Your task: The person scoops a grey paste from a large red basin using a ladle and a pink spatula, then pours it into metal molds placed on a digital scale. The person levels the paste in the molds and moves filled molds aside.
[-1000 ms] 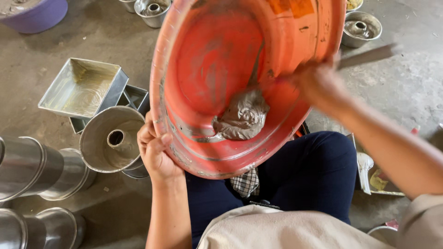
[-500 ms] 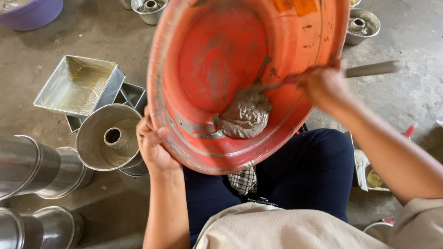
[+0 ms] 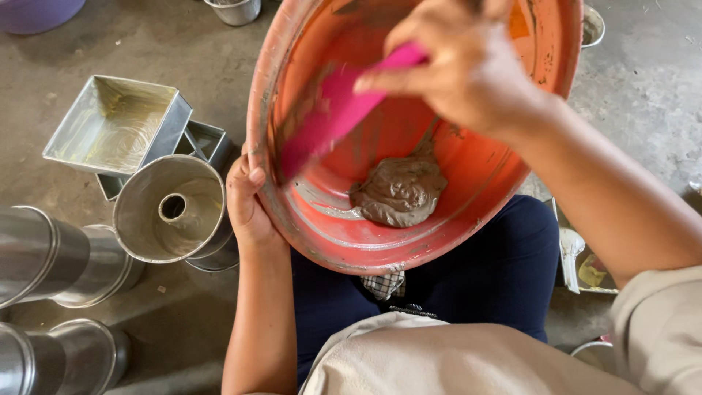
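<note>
1. Here, the orange plastic basin [image 3: 468, 183] rests tilted over your lap, with your left hand [image 3: 247, 201] at its lower left rim and your right hand [image 3: 468, 66] above its inside.
2. It is smeared, and a lump of grey-brown batter [image 3: 398, 192] sits near its bottom.
3. Your left hand's fingers curl closed over the rim; your right hand is closed around a pink spatula [image 3: 333, 117], its blade against the inner wall.
4. Just left stands a metal tube cake pan [image 3: 172, 212].

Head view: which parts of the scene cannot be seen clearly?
- Spatula: blurred by motion; its handle is hidden inside the right hand.
- Bowl: far rim cut off by the top edge.
- Left hand: fingers hidden behind the bowl.
</note>
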